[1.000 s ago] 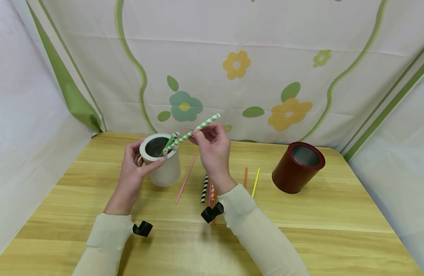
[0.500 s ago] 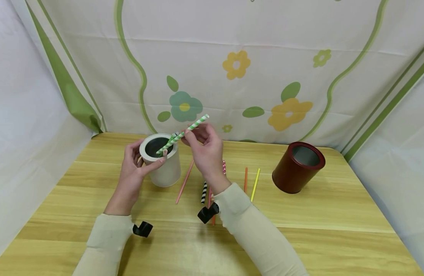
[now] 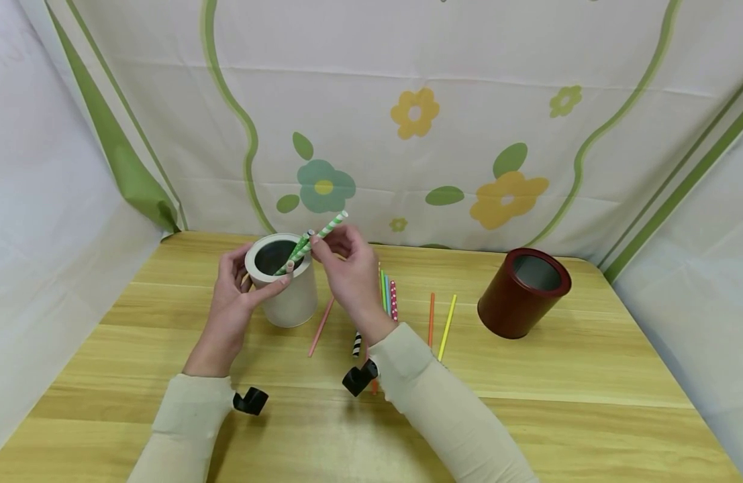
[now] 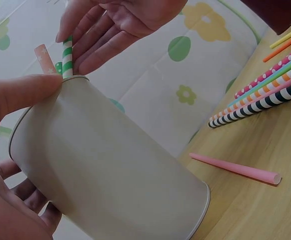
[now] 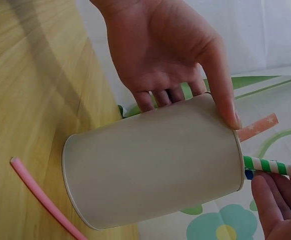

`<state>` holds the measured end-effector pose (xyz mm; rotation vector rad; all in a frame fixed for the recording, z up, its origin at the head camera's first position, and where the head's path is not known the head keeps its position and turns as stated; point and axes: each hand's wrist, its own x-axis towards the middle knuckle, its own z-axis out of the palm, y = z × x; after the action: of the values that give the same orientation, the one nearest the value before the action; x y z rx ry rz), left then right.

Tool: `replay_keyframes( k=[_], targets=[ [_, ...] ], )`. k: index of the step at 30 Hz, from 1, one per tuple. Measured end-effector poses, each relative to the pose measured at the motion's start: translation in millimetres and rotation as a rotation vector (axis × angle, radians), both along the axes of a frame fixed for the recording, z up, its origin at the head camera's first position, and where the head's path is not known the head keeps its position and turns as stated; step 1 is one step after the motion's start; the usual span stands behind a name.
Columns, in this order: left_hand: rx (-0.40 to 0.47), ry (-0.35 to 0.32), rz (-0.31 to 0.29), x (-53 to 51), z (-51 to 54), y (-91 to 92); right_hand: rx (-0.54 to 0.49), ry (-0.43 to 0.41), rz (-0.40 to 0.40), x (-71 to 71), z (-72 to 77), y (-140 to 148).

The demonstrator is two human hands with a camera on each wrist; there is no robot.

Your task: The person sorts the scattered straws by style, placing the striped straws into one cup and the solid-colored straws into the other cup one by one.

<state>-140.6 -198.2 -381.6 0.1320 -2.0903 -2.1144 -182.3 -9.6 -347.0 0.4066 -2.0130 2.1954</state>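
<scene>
Floral curtain [image 3: 347, 114] behind both hands, wood-grain table [image 3: 311, 429] below them. Dark red can [image 3: 507, 305] on the table, well off to the right of the right hand [image 3: 350, 272]. White can [image 3: 289, 302] just left of the right hand, clamped in the left hand [image 3: 235, 295]: fingers round its left side, thumb up at the rim. Hands apart from each other, the right one pinching a green-and-white striped straw [image 3: 333, 223] between thumb and fingers. That straw leans, upper end past the right fingertips, lower end in the white can's mouth. Also in there, between the hands: a green dotted straw [image 4: 58, 67] and a peach star straw [image 4: 44, 60] (clearest from the left wrist), the latter by the left thumb. On the table: black-and-white straw [image 3: 356, 345] just left of the right wrist, magenta dotted straw [image 3: 393, 300] just right of it; pink straw [image 3: 321, 329] between the wrists; orange straw [image 3: 431, 318] and yellow straw [image 3: 448, 327] further right of the right wrist.
</scene>
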Motion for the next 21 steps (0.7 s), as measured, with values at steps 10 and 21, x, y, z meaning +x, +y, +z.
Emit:
replay_keyframes(
  k=[10,21],
  targets=[
    [0.001,-0.01,-0.003,0.3,0.2,0.7,0.129,-0.013,-0.053,0.8,-5.4,-0.4],
    [0.004,-0.008,0.004,0.1,2.0,0.8,0.165,0.015,-0.039,2.1,-8.0,1.3]
  ],
)
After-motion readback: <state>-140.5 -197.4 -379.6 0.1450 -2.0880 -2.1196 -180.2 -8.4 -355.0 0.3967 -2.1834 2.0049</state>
